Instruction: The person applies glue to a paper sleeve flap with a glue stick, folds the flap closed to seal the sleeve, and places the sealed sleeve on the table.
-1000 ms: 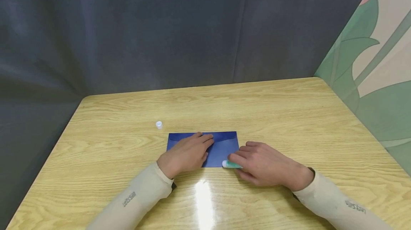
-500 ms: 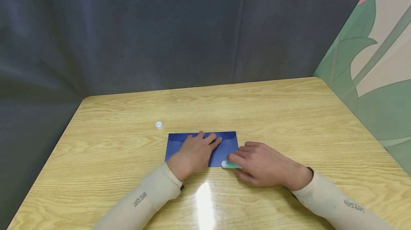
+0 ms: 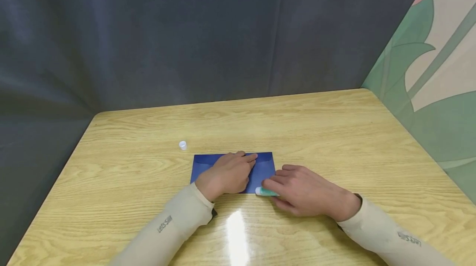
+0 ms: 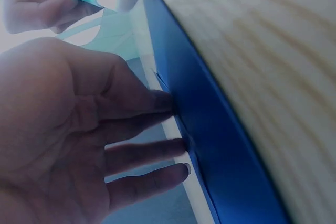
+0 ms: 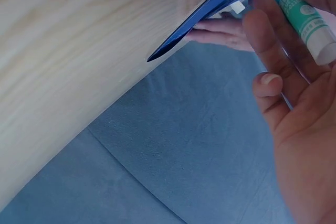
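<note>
A blue envelope (image 3: 262,174) lies on the table, its flap (image 3: 265,157) folded down along the far side. My left hand (image 3: 228,173) rests on the envelope, fingertips pressing at the flap. In the left wrist view those fingers extend fairly straight to the blue paper (image 4: 202,103), holding nothing. Beside the near right corner, my right hand (image 3: 306,191) pinches a green and white glue stick (image 3: 266,192) between thumb and fingers. The right wrist view shows the glue stick (image 5: 298,11) with its printed label; its other fingers curl loosely.
A small white cap (image 3: 182,145) sits on the wooden table (image 3: 320,129), just past the envelope's far left corner. Behind the table hangs a dark curtain (image 3: 186,34). A wall with painted leaves (image 3: 442,76) is on the right.
My left hand has moved right along the envelope's flap, spreading its fingers midway and then bringing them closer together. My right hand stays nearly still with the glue stick.
</note>
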`<state>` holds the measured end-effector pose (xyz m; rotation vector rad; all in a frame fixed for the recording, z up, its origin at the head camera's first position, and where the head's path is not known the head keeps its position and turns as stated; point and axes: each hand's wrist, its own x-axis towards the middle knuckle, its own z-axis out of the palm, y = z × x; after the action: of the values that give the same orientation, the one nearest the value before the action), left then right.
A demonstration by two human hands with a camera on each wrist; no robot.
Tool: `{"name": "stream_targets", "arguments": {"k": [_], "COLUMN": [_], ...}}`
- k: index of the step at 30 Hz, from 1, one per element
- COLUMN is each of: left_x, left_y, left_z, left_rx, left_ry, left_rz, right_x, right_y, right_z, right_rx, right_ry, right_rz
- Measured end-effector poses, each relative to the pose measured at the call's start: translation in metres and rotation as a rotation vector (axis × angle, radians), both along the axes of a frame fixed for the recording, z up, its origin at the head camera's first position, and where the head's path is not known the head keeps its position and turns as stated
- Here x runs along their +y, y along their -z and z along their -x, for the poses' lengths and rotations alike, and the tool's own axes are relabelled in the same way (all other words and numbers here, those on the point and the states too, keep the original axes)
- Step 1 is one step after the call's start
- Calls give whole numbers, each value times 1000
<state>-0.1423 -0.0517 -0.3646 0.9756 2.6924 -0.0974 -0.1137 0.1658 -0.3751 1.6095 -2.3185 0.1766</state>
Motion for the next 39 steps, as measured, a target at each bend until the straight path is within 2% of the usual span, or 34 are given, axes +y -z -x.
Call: {"name": "stream_targets", "arguments": {"k": [4, 9, 14, 18, 23, 31, 35, 39], "left_x": [9, 13, 12, 13, 17, 27, 27, 25], "left_y": [-3, 0, 1, 3, 5, 5, 5, 6], "left_z": [2, 1, -1, -3, -2, 1, 2, 4], "left_rx": [37, 46, 64, 34, 12, 79, 59, 11], "left_ry": [-12, -43, -17, 3, -4, 15, 1, -6], "left_rz": [-15, 25, 60, 22, -27, 70, 78, 28], "right_x": [-1, -2, -2, -1, 0, 0, 1, 1], "right_y": [0, 0, 0, 0, 1, 1, 2, 3], "right_z": [0, 0, 0, 0, -1, -2, -3, -3], "right_rx": [-4, -3, 10, 13, 10, 3, 4, -9], "right_ry": [0, 1, -2, -6, -10, -21, -22, -11], "right_rz": [2, -6, -10, -6, -1, 8, 9, -3]}}
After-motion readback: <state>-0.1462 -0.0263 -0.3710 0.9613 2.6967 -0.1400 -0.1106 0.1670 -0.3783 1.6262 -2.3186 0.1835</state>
